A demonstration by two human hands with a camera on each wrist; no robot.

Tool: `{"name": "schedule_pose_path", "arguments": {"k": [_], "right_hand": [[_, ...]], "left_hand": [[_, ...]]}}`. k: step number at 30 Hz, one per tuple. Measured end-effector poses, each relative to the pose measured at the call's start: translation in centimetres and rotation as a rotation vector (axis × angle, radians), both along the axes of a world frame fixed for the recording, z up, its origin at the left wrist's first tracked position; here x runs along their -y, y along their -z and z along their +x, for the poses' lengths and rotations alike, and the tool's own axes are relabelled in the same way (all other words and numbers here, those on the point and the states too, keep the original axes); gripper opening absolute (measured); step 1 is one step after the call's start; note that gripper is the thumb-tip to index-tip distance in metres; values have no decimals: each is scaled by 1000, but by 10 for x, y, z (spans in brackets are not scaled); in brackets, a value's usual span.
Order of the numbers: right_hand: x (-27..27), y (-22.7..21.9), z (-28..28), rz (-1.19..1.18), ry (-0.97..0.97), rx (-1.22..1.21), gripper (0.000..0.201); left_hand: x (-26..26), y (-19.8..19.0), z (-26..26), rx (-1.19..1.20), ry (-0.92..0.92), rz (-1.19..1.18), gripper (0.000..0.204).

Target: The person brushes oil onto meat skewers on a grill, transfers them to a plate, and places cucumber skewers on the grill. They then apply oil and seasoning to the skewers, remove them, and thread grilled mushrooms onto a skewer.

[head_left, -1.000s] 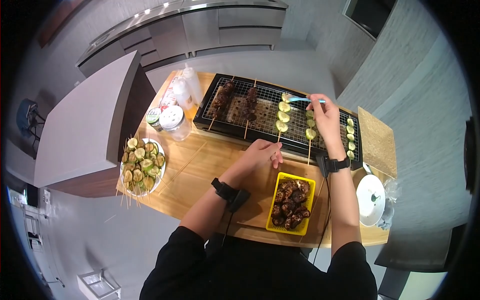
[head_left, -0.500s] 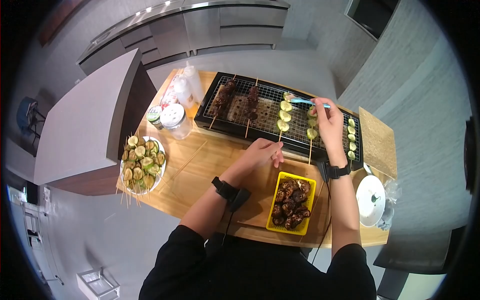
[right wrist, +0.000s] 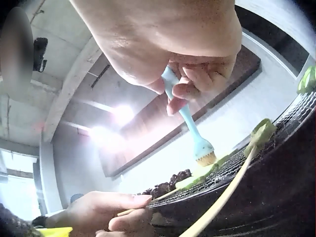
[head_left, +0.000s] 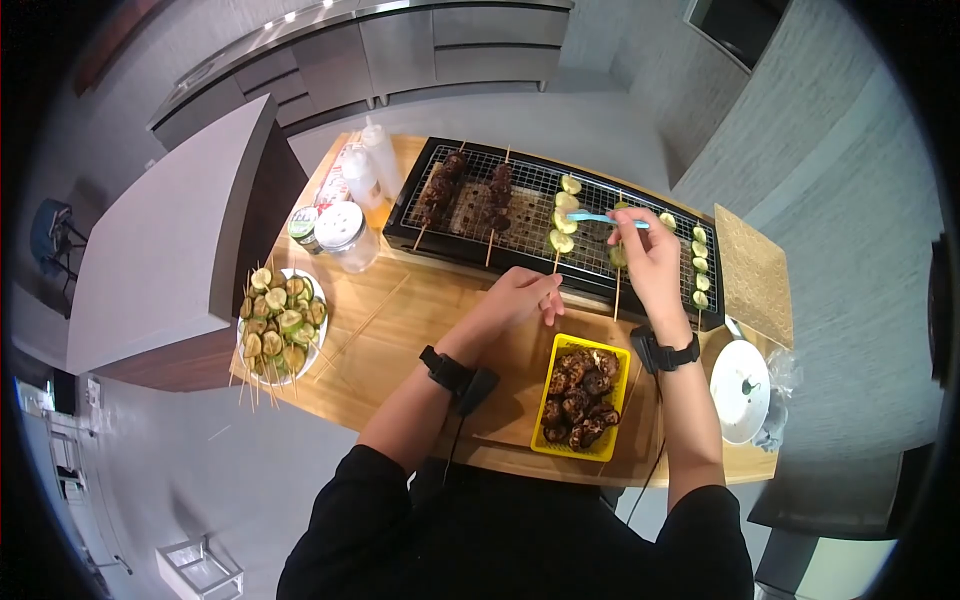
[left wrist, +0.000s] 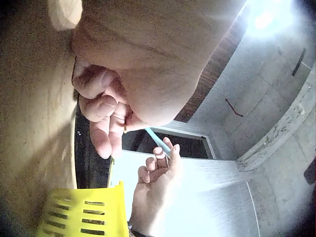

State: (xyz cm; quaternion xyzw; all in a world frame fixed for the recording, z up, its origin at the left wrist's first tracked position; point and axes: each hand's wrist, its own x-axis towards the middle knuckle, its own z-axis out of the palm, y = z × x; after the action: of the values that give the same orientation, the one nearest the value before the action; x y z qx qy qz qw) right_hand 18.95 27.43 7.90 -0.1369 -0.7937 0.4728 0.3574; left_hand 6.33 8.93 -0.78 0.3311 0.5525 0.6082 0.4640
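Observation:
The right hand [head_left: 648, 250] grips a light blue brush [head_left: 592, 217] over the grill; in the right wrist view the bristles of the brush [right wrist: 205, 157] touch green slices on a skewer. The left hand [head_left: 524, 297] pinches the near end of that skewer, which carries several zucchini slices [head_left: 562, 243] on the mesh. In the left wrist view the left hand [left wrist: 106, 106] has its thumb and index finger together on the stick's tip. Beside it lies another zucchini skewer [head_left: 617, 290], partly under the right hand.
Dark skewers [head_left: 438, 190] lie on the left of the black grill [head_left: 400, 238]. A yellow basket [head_left: 624, 395] of browned pieces stands near the body. Bottles [head_left: 360, 175], a jar [head_left: 345, 240] and a plate [head_left: 322, 340] of zucchini skewers are left; a white bowl [head_left: 735, 415] is right.
The right hand and brush have moved nearer the body along the skewer, from its far slice to a middle one. The left hand keeps its pinch on the stick.

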Motion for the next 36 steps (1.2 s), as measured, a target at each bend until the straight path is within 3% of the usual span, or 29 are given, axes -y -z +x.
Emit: {"name": "schedule_pose_path", "arguments": {"k": [36], "right_hand": [[23, -9, 30, 8, -85, 23, 14]], "left_hand": [[0, 2, -1, -44, 15, -33, 46]]}}
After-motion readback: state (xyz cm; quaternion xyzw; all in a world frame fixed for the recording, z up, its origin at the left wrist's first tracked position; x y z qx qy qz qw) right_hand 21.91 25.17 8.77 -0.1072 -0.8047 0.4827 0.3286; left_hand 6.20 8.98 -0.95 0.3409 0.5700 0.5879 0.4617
